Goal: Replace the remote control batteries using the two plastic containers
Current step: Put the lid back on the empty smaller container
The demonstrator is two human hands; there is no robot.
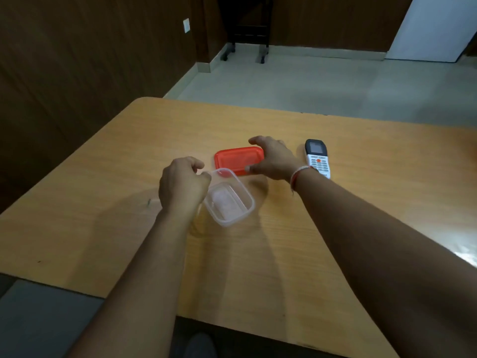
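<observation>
Beside the remote control [318, 158], right hand [273, 158] spans the red-lidded container [236, 160], fingers curled over its edges. Left hand [183, 183] pinches the clear container [228, 200] rim: light, thin-walled, probably flexible; grip corners.

On a wooden table [284, 254], the left hand [183, 184] grips the rim of a clear plastic tub [229, 200]. The right hand [273, 158] grasps a red-lidded box [236, 160] beside a remote [317, 157].

An open clear plastic container [229, 200] tilts beside a red-lidded rectangular container [237, 160]; a white, black-topped remote control [317, 157] lies face-up nearby.
</observation>
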